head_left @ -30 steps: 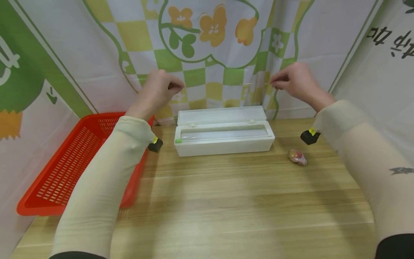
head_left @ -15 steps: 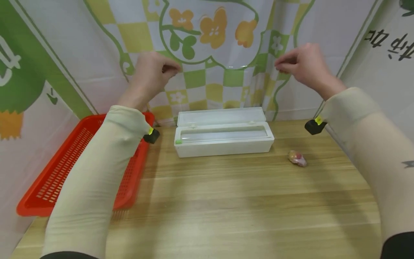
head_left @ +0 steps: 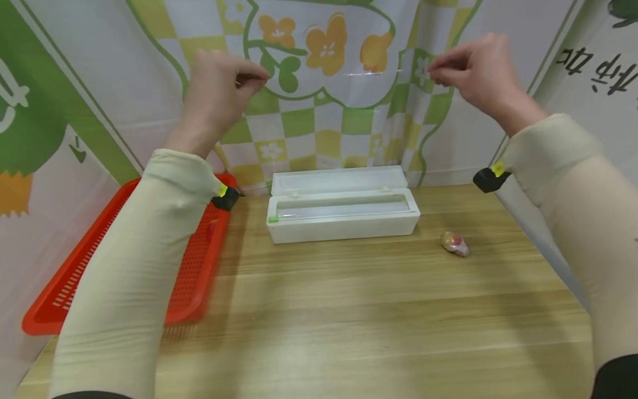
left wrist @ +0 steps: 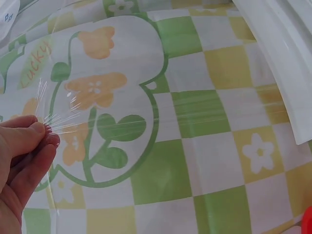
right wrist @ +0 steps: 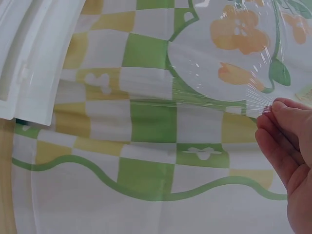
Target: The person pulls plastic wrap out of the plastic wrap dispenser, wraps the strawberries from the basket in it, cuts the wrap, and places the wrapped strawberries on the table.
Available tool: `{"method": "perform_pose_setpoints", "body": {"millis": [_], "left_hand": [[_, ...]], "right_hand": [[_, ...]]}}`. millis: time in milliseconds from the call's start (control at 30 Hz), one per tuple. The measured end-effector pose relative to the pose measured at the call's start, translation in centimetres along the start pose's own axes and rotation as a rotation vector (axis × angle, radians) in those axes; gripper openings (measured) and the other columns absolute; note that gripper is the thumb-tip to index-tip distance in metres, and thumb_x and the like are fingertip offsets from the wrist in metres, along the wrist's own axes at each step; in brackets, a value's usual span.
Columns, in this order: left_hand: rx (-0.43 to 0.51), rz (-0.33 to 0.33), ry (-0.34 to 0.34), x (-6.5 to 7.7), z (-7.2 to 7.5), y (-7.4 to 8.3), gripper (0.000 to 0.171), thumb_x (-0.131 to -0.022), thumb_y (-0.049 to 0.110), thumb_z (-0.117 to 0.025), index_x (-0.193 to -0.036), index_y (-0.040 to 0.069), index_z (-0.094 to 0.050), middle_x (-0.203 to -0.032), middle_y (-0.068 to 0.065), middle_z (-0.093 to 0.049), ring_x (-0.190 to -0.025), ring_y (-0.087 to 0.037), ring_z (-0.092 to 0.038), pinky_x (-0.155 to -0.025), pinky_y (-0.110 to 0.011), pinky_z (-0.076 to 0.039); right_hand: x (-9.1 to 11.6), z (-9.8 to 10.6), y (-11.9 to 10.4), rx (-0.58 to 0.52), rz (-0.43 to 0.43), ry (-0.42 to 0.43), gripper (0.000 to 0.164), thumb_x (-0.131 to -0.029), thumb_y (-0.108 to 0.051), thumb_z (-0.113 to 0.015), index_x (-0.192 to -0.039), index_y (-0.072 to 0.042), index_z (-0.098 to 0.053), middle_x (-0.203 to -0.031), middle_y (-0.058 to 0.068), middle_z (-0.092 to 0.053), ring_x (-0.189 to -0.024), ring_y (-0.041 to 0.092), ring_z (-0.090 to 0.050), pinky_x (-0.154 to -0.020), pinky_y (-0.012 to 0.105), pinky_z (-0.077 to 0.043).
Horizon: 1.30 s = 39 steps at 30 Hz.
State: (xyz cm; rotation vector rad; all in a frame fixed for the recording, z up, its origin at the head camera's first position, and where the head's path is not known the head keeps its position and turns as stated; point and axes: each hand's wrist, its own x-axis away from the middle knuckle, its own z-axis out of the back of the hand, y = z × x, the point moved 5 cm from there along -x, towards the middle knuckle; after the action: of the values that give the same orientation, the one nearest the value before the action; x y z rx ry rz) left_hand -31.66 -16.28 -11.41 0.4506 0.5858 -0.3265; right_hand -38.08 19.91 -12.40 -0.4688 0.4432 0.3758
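My left hand and right hand are raised in front of the curtain, well apart, above the white box. Each pinches a corner of clear cling film between thumb and fingertips. In the left wrist view the cling film fans out in shiny creases from the fingertips, and the right wrist view shows similar creases. Its lower edge is too transparent to follow fully. Below stands the white cling film dispenser box, lid tipped back, a clear film roll inside and a green slider at the left of its front edge.
A small reddish-yellow item, apparently wrapped in film, lies on the wooden table to the right of the box. At the left, a red perforated basket sits partly under my left forearm. The patterned curtain hangs behind.
Both hands have risen and moved slightly farther apart, still pinching the film, whose shiny top edge has gone up with them. The box, basket and wrapped item have stayed in place.
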Motion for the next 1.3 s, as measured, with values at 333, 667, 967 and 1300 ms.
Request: {"method": "perform_pose_setpoints", "body": {"millis": [333,667,967,1300], "left_hand": [[-0.031,-0.025,0.057,-0.2,1.6,1.0,0.023,-0.094,0.019,-0.058,-0.108,0.013,-0.074,-0.110,-0.003,-0.072,-0.096,-0.014,-0.068,-0.085,-0.024,-0.054],[-0.030,-0.120,0.078,1.6,2.6,1.6,0.020,-0.093,0.016,-0.060,-0.103,0.012,-0.076,-0.105,-0.005,-0.073,-0.092,-0.016,-0.070,-0.083,-0.026,-0.055],[-0.014,-0.330,0.140,4.5,4.1,3.0,0.014,-0.088,0.012,-0.066,-0.091,0.012,-0.079,-0.087,-0.007,-0.076,-0.079,-0.020,-0.071,-0.069,0.002,-0.039],[0.028,-0.475,0.158,8.1,5.0,4.3,0.011,-0.085,0.007,-0.068,-0.087,0.007,-0.079,-0.084,-0.010,-0.075,-0.073,-0.022,-0.071,-0.072,0.002,-0.037]], "right_hand": [[0.1,2.0,-0.7,-0.037,0.004,0.064,0.032,-0.093,-0.031,-0.059,-0.112,-0.010,-0.072,-0.091,-0.015,-0.070,-0.075,-0.011,-0.056,-0.061,0.016,-0.039],[1.7,3.2,-1.3,-0.091,0.079,0.028,0.025,-0.091,-0.024,-0.063,-0.108,-0.008,-0.072,-0.101,-0.005,-0.072,-0.082,-0.005,-0.060,-0.072,0.006,-0.045],[4.6,4.1,-2.1,-0.046,0.207,0.079,0.018,-0.089,-0.021,-0.066,-0.101,-0.011,-0.075,-0.100,0.002,-0.074,-0.079,-0.009,-0.061,-0.072,0.004,-0.046],[8.2,5.1,-3.4,-0.011,0.447,0.143,0.010,-0.081,-0.006,-0.073,-0.089,-0.007,-0.078,-0.089,0.004,-0.076,-0.078,-0.019,-0.058,-0.070,0.001,-0.042]]}}
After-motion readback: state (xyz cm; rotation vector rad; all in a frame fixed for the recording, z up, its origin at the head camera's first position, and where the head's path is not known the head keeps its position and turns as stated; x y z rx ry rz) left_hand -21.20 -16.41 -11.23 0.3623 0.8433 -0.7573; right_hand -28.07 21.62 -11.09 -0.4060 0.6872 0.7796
